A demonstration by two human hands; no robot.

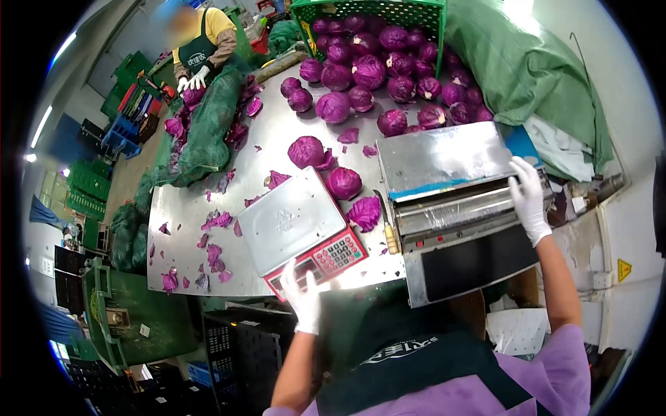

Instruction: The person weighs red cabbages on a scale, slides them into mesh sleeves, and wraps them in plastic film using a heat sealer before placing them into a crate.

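My left hand (301, 299), in a white glove, rests at the front edge of a red digital scale (338, 254) with its fingers apart. The scale's metal pan (291, 220) has nothing on it. On the right, my white-gloved right hand (529, 201) lies with fingers stretched out over the right end of a film wrapping machine (451, 211). Its fingertips reach the machine's upper edge. Just behind the scale sit a red cabbage (344, 183) and another red cabbage (306, 151). A loose purple leaf (365, 213) lies between scale and machine.
A green crate (302, 12) lies tipped at the back, red cabbages (368, 71) spilling from it. A knife (390, 236) lies beside the machine. Across the metal table (180, 222), a co-worker (201, 41) handles a cabbage by a green net sack (215, 132). Leaf scraps are scattered about.
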